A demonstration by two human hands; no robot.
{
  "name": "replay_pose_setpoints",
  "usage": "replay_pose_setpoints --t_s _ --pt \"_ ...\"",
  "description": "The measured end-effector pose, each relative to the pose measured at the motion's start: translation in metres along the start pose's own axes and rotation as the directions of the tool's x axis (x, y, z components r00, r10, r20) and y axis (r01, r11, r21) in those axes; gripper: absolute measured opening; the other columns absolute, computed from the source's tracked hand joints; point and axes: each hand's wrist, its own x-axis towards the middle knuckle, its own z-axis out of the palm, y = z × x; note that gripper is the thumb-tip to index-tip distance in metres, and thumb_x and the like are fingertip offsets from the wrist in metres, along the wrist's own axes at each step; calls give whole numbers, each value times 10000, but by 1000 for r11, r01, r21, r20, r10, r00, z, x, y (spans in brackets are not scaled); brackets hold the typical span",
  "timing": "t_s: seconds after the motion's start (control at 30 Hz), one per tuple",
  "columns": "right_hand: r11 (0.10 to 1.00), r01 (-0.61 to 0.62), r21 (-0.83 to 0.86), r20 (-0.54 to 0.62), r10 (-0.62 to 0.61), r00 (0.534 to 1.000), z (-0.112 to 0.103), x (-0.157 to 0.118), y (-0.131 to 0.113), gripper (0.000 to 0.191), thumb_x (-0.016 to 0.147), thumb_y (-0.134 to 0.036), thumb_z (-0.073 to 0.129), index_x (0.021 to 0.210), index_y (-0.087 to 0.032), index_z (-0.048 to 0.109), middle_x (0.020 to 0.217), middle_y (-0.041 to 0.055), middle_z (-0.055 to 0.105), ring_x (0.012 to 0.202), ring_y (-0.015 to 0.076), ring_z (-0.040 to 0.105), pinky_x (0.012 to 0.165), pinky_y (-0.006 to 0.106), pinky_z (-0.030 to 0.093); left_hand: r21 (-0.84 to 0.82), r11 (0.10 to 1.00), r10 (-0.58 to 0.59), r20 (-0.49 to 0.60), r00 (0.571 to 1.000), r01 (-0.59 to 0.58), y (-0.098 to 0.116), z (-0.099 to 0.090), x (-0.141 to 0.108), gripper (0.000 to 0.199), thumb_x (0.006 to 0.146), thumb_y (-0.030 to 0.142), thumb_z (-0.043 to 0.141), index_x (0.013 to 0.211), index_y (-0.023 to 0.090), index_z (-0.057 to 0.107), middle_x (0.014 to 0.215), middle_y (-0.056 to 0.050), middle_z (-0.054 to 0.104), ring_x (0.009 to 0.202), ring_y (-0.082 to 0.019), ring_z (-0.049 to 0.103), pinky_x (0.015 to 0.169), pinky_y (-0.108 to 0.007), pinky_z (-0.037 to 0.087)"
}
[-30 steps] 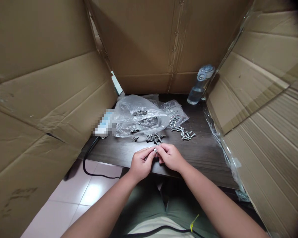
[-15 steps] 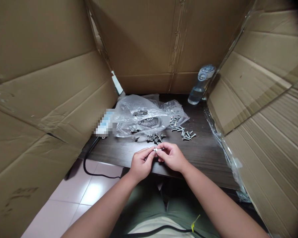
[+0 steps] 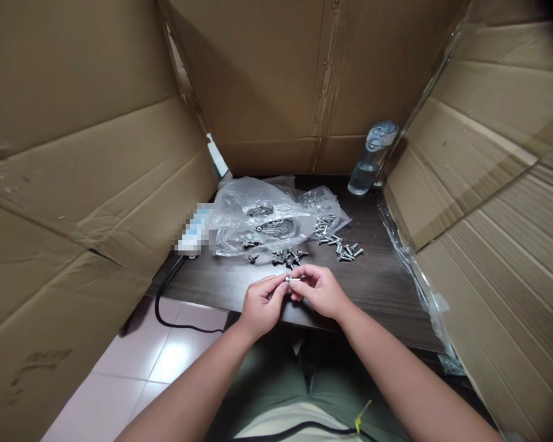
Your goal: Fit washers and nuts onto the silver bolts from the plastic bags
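Close to the near table edge, my left hand (image 3: pixel 263 306) and my right hand (image 3: pixel 323 296) meet at a small silver screw (image 3: pixel 294 280). Thumb and forefinger of the left pinch its left end, while those of the right close round the other side. Fingers cover part of it, so I cannot tell whether a nut or washer is on it. Just beyond the fingertips lies a small heap of dark screws (image 3: pixel 288 256), some with a wide collar. Farther right, several loose silver screws (image 3: pixel 349 252) are scattered.
A clear plastic bag (image 3: pixel 233 199) of small metal parts lies behind the heap, beside a second bag (image 3: pixel 325 199) with silver screws. A water bottle (image 3: pixel 364 172) stands at the back right. Cardboard walls (image 3: pixel 267 80) enclose the dark table (image 3: pixel 378 288). A black cable (image 3: pixel 159 304) hangs off its left.
My fingers have shifted slightly around the screw, and a little more of its shank shows between them. Both hands stay in the same place.
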Motion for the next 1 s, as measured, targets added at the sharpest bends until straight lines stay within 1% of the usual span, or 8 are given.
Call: replay_pose_setpoints --t_s 0.07,0.13,0.23,0.37,0.43,0.6,0.87,1.0 --pt "999 -3 -39 16 4 1000 1 1 1 301 753 -438 652 765 -141 599 613 5 617 486 107 572 493 228 464 1 1000 10 6 1000 -10 0 0 0 180 841 170 575 933 179 729 814 -50 727 758 -159 675 732 -269 540" --pt "994 -8 -110 19 10 1000 2 3 2 362 819 -480 562 685 -144 583 518 -10 572 424 95 531 448 210 437 3 1000 13 16 1000 -13 1 1 -1 186 843 165 570 943 179 726 805 -48 724 757 -156 673 736 -270 538" --pt "990 -39 -136 -14 38 999 3 3 3 440 861 -526 473 646 -152 557 436 -24 519 373 94 500 406 201 416 3 1000 3 14 1000 -3 3 0 -1 193 845 161 564 959 171 719 800 -47 722 744 -150 670 735 -269 538" --pt "1000 -25 13 3 24 1000 0 1 2 311 772 -456 635 837 -157 578 632 -4 621 475 110 578 463 226 475 1 999 -33 -20 999 33 3 0 0 184 837 171 574 949 162 719 790 -45 725 739 -156 676 728 -273 548" --pt "999 -14 48 23 13 1000 -1 0 1 321 716 -391 705 895 -153 585 706 11 647 534 117 606 512 238 495 -1 999 -39 -32 999 39 2 0 0 183 832 175 580 949 164 720 818 -50 730 754 -163 681 724 -276 552" --pt "998 -38 58 19 37 999 0 0 0 286 702 -367 707 823 -132 597 639 10 634 476 102 577 469 232 478 2 1000 16 -10 1000 -16 0 0 0 176 837 166 577 935 174 723 788 -43 724 732 -153 676 712 -264 546" --pt "994 -66 88 107 57 993 0 0 1 260 743 -383 661 789 -148 560 657 -9 616 427 89 564 418 222 476 29 996 87 15 996 -87 0 0 -3 179 844 139 562 933 175 712 758 -40 696 700 -141 652 687 -257 522" --pt "997 -62 54 110 56 992 -1 -1 1 234 779 -371 625 801 -150 554 609 -20 604 414 91 557 411 211 461 52 990 127 23 992 -128 -1 1 -3 184 846 127 555 947 175 701 759 -44 684 689 -135 639 668 -251 514"
